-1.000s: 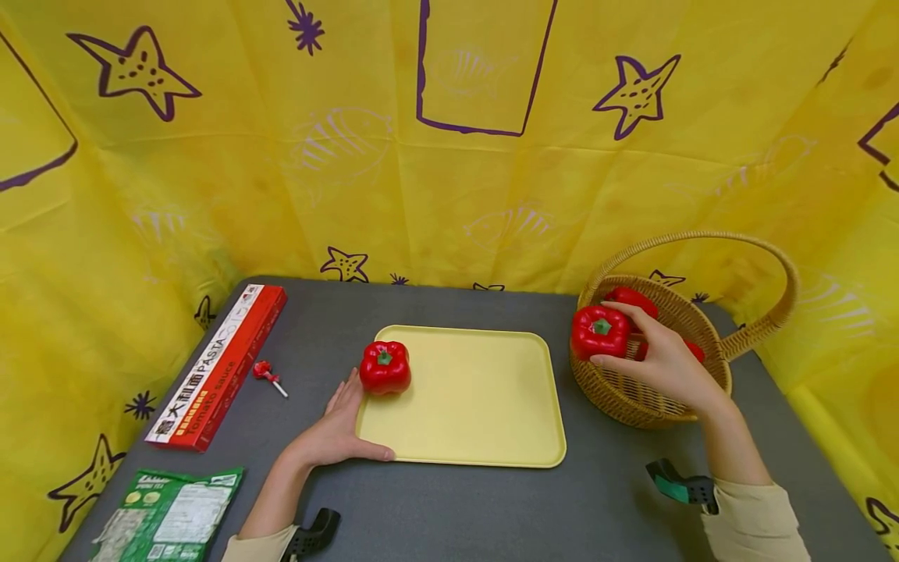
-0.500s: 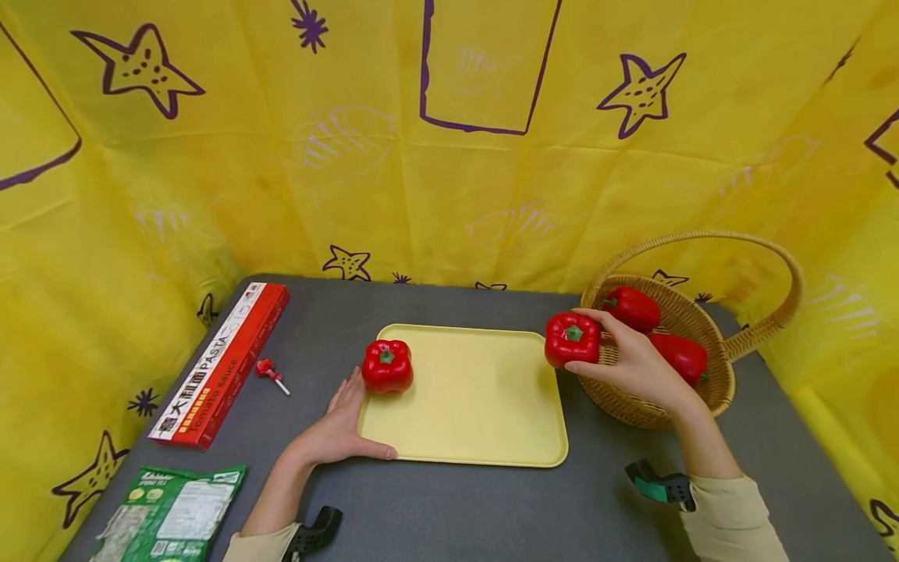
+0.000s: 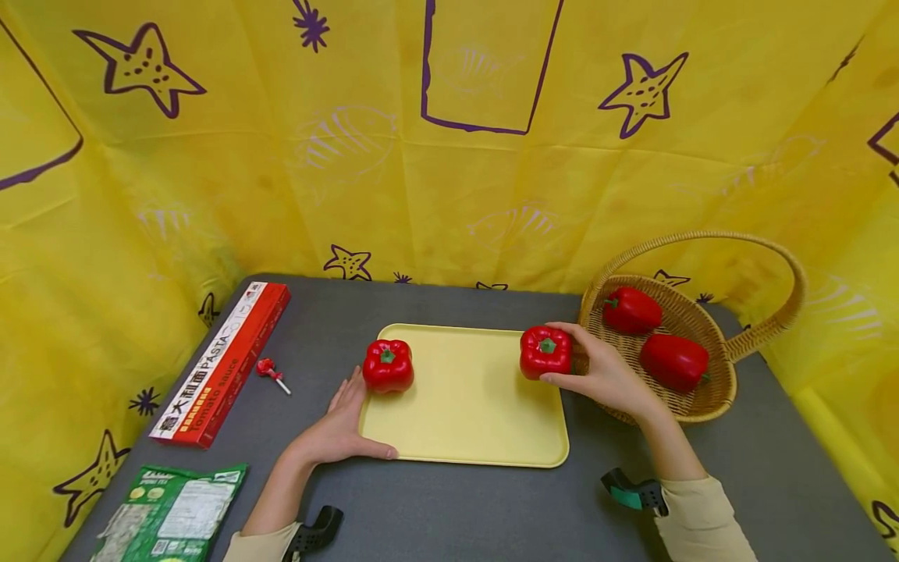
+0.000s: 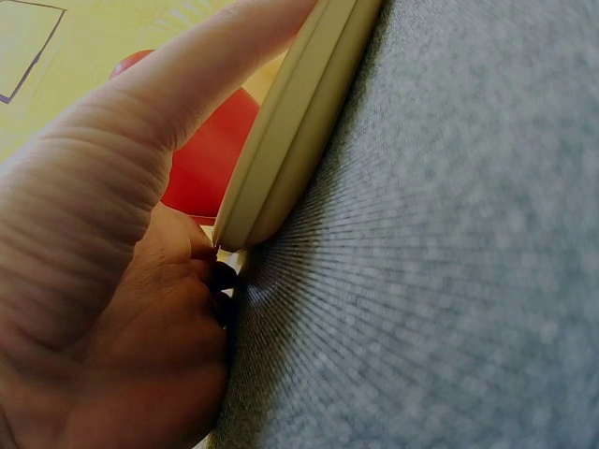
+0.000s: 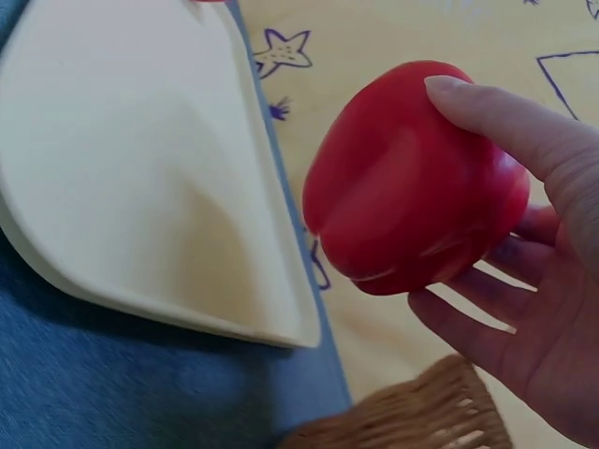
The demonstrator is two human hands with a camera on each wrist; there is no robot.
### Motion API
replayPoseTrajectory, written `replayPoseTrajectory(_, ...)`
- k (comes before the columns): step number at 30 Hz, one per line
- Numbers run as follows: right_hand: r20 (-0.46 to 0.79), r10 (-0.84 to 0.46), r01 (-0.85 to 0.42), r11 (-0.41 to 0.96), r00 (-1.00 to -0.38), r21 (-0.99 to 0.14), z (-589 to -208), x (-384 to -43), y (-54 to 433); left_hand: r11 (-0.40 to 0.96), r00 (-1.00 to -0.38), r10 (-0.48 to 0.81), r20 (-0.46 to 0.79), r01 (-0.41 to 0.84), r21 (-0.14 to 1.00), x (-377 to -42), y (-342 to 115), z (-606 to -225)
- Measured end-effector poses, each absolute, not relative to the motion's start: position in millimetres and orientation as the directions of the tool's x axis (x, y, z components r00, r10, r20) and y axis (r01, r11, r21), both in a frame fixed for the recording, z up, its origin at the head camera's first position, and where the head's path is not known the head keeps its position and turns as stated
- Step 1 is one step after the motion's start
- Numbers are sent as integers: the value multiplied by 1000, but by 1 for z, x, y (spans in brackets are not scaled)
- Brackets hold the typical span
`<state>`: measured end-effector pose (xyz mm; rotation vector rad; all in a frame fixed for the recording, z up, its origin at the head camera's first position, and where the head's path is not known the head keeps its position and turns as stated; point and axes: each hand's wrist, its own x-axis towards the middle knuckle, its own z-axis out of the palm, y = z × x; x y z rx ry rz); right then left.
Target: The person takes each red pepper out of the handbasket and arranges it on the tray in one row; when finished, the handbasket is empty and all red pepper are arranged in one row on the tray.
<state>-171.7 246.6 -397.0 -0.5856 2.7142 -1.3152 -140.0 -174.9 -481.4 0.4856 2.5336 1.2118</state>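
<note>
My right hand grips a red bell pepper between thumb and fingers, held above the right end of a pale yellow tray. In the right wrist view that bell pepper hangs apart from the tray. At the tray's left end, my left hand rests against the edge with its thumb along the front corner and its fingers stretched up the side. Beside those fingers a second red bell pepper stands on the tray, stem up. The left wrist view shows the thumb touching the tray rim.
A wicker basket with a tall handle stands at the right, holding two more red peppers. On the left lie a red pasta box, a lollipop and a green packet. Yellow cloth hangs behind the grey table.
My right hand has carried the bell pepper leftward from over the basket to over the tray's right end, uncovering the basket's two peppers. The left hand has stayed at the tray edge.
</note>
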Motion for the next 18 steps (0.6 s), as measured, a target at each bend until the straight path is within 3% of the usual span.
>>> replayPoseTrajectory(18, 83, -389, -291, 513, -917, -808, -421, -175, 213, 586, -902, 417, -108, 176, 791, -140, -174, -480)
